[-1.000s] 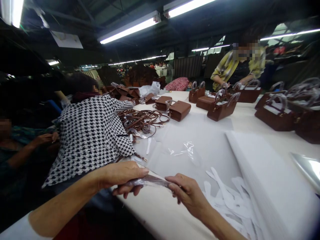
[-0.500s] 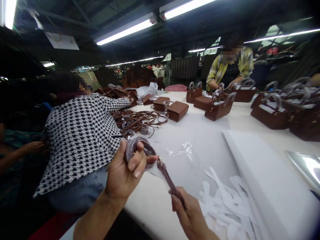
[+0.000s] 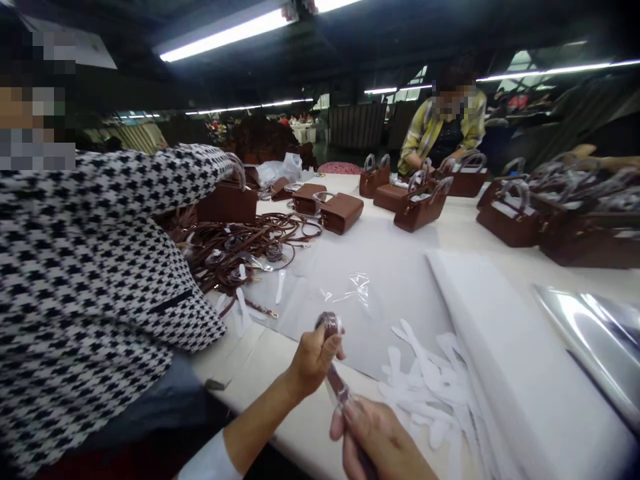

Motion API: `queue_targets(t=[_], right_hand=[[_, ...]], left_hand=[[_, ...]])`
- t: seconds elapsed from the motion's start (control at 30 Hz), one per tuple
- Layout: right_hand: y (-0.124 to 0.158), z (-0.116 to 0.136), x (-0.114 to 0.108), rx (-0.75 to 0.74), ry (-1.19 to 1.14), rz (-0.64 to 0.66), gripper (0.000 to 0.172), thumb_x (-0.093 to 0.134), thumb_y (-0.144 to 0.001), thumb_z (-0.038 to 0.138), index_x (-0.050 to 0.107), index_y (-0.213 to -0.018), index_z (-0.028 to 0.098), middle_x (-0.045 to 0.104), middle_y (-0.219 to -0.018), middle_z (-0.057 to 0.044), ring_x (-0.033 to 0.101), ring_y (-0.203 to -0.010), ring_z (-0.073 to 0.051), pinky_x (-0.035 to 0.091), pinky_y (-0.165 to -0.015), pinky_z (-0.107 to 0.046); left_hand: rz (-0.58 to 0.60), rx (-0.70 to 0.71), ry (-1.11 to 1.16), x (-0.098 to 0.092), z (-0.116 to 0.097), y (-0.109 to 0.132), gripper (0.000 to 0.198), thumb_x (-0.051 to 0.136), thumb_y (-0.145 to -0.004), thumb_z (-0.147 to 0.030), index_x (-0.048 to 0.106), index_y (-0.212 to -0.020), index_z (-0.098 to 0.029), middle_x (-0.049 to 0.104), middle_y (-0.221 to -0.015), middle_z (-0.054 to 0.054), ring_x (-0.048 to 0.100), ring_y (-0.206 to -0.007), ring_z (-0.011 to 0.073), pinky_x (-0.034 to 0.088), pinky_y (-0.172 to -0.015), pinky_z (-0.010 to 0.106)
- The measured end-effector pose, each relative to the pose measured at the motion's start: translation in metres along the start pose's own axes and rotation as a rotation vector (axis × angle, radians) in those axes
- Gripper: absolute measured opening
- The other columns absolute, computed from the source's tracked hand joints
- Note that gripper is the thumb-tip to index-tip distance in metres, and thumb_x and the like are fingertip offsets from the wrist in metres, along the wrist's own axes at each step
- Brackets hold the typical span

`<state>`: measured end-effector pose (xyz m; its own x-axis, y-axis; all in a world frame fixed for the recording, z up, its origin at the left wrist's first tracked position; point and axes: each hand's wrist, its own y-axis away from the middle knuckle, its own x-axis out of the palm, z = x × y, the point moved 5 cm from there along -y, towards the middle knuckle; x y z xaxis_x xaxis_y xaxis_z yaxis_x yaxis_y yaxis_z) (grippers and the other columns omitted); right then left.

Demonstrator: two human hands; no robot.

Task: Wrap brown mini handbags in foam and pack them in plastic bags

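Observation:
A brown bag strap, wrapped in clear film, runs between my two hands above the table's front edge. My left hand is closed around its coiled upper part, with the coil showing above the thumb. Lower and closer to me, my right hand grips the strap's other length, fingers wrapped round it. To the right of my hands lies a loose pile of white paper strips with rounded ends. A tangle of brown straps rests on the table's left side.
A co-worker in a houndstooth jacket leans in close on my left. Brown handbags stand across the table's far side, some with film-wrapped handles. A stack of white sheets and a shiny film sheet lie right.
My left hand has moved right and down, closer to my right hand, and the coil has turned edge-on. The co-worker at left has leaned nearer, an arm at a brown handbag.

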<state>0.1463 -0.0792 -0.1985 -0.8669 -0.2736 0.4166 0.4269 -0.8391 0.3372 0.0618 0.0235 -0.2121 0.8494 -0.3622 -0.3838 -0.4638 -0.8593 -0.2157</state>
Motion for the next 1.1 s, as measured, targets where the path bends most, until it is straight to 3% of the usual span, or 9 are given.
queue_targets(t=[0.13,0.23,0.4,0.5,0.57,0.7,0.87,0.97,1.1], right_hand=[[0.0,0.017,-0.027,0.122,-0.354,-0.012,0.034,0.053,-0.079,0.05,0.041,-0.072,0.019,0.031,-0.035,0.013,0.015,-0.023,-0.002,0.014,-0.025,-0.014],[-0.007,0.014,-0.06,0.209,-0.274,-0.054,0.031,0.057,-0.076,0.042,0.04,-0.067,0.018,0.03,-0.035,0.013,0.013,-0.023,-0.001,0.013,-0.024,-0.014],[-0.012,0.012,-0.097,0.295,0.726,0.118,0.027,0.046,-0.082,0.041,0.049,-0.072,0.016,0.05,-0.05,0.003,0.041,-0.03,-0.006,0.025,-0.029,-0.016],[-0.015,0.027,-0.093,0.034,1.328,0.183,0.023,0.04,-0.087,0.034,0.053,-0.077,0.017,0.056,-0.064,-0.002,0.052,-0.049,-0.011,0.034,-0.045,-0.021],[-0.017,0.036,-0.085,-0.147,1.513,0.193,0.023,0.038,-0.089,0.028,0.053,-0.075,0.017,0.055,-0.069,-0.004,0.052,-0.059,-0.012,0.034,-0.054,-0.023],[-0.02,0.041,-0.085,-0.053,1.087,0.25,0.03,0.035,-0.091,0.035,0.054,-0.077,0.016,0.042,-0.058,0.003,0.036,-0.051,-0.006,0.028,-0.048,-0.019],[-0.016,0.028,-0.084,0.095,0.313,0.232,0.033,0.043,-0.085,0.05,0.048,-0.08,0.017,0.03,-0.048,0.009,0.021,-0.039,-0.004,0.017,-0.037,-0.016],[-0.015,0.014,-0.077,-0.024,0.136,0.072,0.034,0.055,-0.078,0.049,0.046,-0.09,0.019,0.042,-0.058,0.007,0.025,-0.04,-0.002,0.018,-0.036,-0.015],[-0.014,-0.003,-0.068,-0.27,0.269,-0.346,0.032,0.053,-0.08,0.047,0.054,-0.085,0.015,0.046,-0.067,0.003,0.034,-0.047,-0.004,0.026,-0.042,-0.017]], left_hand=[[0.175,0.088,-0.05,0.02,0.009,0.03,0.049,0.027,-0.084,-0.057,0.051,-0.082,-0.015,0.053,-0.067,0.003,0.05,-0.061,0.0149,0.039,-0.062,0.028],[0.27,0.088,-0.174,0.026,0.005,0.048,0.036,0.042,-0.08,-0.052,0.046,-0.074,-0.017,0.048,-0.067,0.002,0.044,-0.061,0.0144,0.035,-0.061,0.027],[0.632,-0.05,-0.374,0.028,-0.006,0.063,0.014,0.045,-0.082,-0.031,0.048,-0.079,-0.018,0.051,-0.074,-0.001,0.044,-0.061,0.0115,0.032,-0.057,0.023],[0.699,-0.157,-0.228,0.022,-0.012,0.063,0.019,0.043,-0.083,-0.032,0.052,-0.075,-0.017,0.051,-0.069,-0.002,0.044,-0.058,0.0093,0.033,-0.055,0.02],[0.729,-0.318,0.007,0.02,-0.007,0.064,0.03,0.037,-0.085,-0.038,0.055,-0.077,-0.016,0.047,-0.055,-0.004,0.041,-0.045,0.0075,0.032,-0.047,0.018],[0.661,-0.518,0.632,0.018,0.004,0.063,0.051,0.041,-0.08,-0.054,0.06,-0.072,-0.008,0.041,-0.037,-0.004,0.034,-0.028,0.0061,0.023,-0.033,0.018],[0.476,-0.366,1.139,0.02,-0.004,0.047,0.042,0.054,-0.076,-0.048,0.065,-0.072,-0.007,0.034,-0.031,-0.006,0.032,-0.025,0.005,0.03,-0.037,0.018],[0.378,-0.286,1.288,0.027,-0.01,0.035,0.043,0.048,-0.081,-0.047,0.066,-0.075,-0.009,0.022,-0.029,-0.01,0.026,-0.024,0.0038,0.035,-0.039,0.018],[0.202,-0.31,1.412,0.038,-0.006,0.022,0.039,0.046,-0.084,-0.04,0.067,-0.078,-0.007,0.019,-0.033,-0.01,0.025,-0.027,0.0025,0.041,-0.044,0.018]])
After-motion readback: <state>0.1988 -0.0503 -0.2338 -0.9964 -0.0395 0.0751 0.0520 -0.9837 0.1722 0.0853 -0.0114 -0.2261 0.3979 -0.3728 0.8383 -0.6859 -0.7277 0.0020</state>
